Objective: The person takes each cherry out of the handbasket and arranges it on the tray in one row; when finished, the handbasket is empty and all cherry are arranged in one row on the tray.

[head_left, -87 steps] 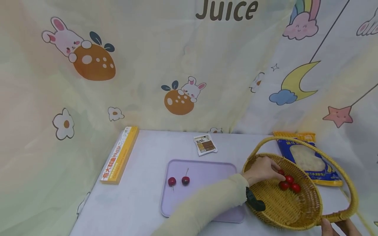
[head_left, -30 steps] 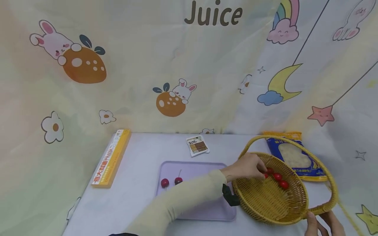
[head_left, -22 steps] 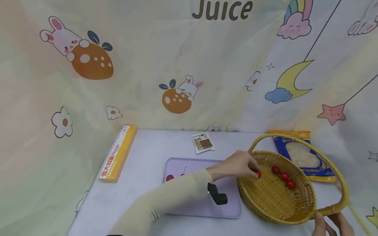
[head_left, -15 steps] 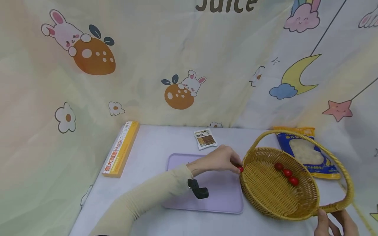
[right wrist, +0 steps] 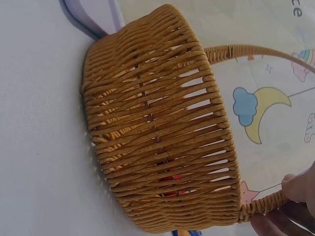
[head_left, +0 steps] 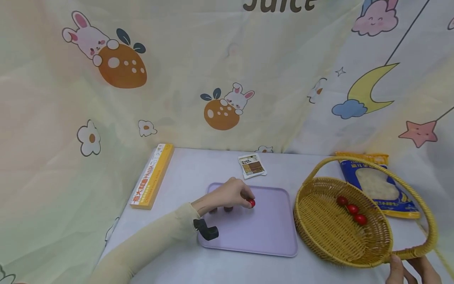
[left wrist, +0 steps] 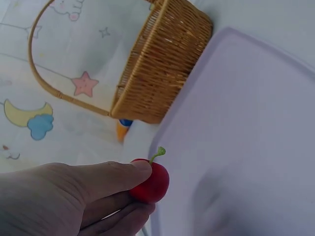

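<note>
My left hand (head_left: 232,194) pinches a red cherry (left wrist: 151,183) between thumb and fingers, over the lilac tray (head_left: 262,236). A short green stem sticks up from the fruit in the left wrist view. Two dark cherries (head_left: 228,209) lie on the tray, partly hidden behind the wrist. At the right, my right hand (head_left: 413,271) grips the base of the handle of a yellow wicker basket (head_left: 305,221). Inside the basket, three red cherries (head_left: 352,209) sit in a row toward its far right side.
A long yellow pasta box (head_left: 152,177) lies at the table's left. Behind the tray is a small white-and-brown packet (head_left: 252,165). A blue-and-yellow bag (head_left: 379,185) lies behind the basket, under its handle arch. A printed cloth hangs along the back.
My left hand has picked a cherry out of the basket and carried it left over the tray. The right hand keeps its grip on the basket handle.
</note>
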